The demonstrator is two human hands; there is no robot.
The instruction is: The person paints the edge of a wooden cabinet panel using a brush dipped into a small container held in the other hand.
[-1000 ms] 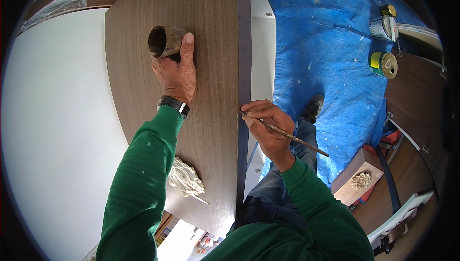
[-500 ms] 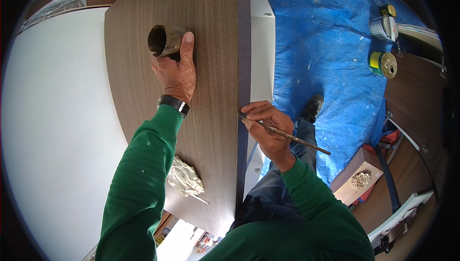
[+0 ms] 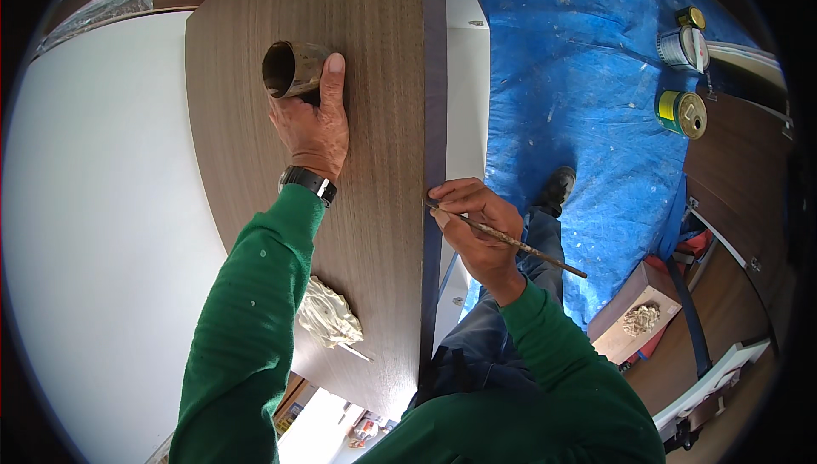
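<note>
Left hand: The left hand (image 3: 315, 136) curls around a stained cup (image 3: 303, 71), thumb along its right side, high on the wood-grain tabletop (image 3: 374, 132).
Right hand: Fingers and thumb pinched closed, the right hand (image 3: 485, 230) grips a thin brush (image 3: 549, 255) low on its handle, at the tabletop's dark edge (image 3: 434, 98).
Past second: Almost nothing has moved; the brush has shifted only a touch and both grips are unchanged, suggesting slow, close work at one spot.
Out of sight: The fingertips cover most of the brush's tip, so contact with the edge cannot be confirmed. The left fingers disappear behind the cup, whose contents are dark and unreadable; whether its base rests on the wood is unclear.
Partly covered: A green sleeve (image 3: 242, 319) overlaps a crumpled cloth (image 3: 332, 315); the pale stub poking from it is hard to identify.
</note>
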